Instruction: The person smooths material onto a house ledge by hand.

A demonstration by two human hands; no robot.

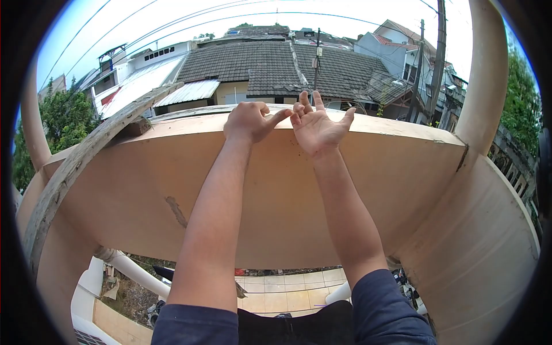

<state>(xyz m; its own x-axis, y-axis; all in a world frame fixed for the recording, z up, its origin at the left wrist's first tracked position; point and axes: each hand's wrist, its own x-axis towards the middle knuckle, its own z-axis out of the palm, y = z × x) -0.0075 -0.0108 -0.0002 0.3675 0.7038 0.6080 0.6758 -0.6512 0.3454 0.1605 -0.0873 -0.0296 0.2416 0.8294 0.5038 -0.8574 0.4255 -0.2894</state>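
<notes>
My left hand (246, 122) is held out over the top of the beige parapet wall (368, 131). Most of its fingers are curled in, while one digit points across to my right hand and touches or nearly touches its fingers. Palm up, my right hand (322, 131) is beside it with the thumb out to the side. Two of its fingers are raised and the others bend inward toward the left hand. I see no object in either hand. Both forearms reach out above the wall's inner face, with dark blue sleeves at the elbows.
A weathered wooden plank (75, 158) leans over the wall at the left, near a small block (134, 127). Round columns (489, 75) rise at both sides. Beneath the wall a tiled floor (287, 286) lies lower down. Tiled roofs (230, 60) and overhead cables fill the background.
</notes>
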